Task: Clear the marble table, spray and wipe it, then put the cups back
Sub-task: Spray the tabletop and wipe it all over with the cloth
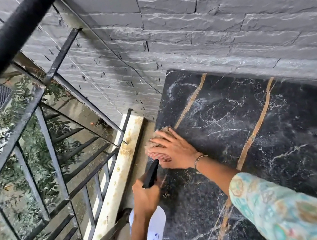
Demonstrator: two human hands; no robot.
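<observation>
Marble table: flat right hand presses cloth, left hand grips spray bottle

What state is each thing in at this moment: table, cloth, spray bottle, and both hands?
Marble table: cleared, no cups on it, being wiped near its left edge.
Cloth: bunched, pressed flat under the right hand at the table's left edge.
Spray bottle: upright, held by its black head, nozzle towards the cloth.
Right hand: fingers straight, pressing on the cloth.
Left hand: grips the spray bottle's neck.
</observation>
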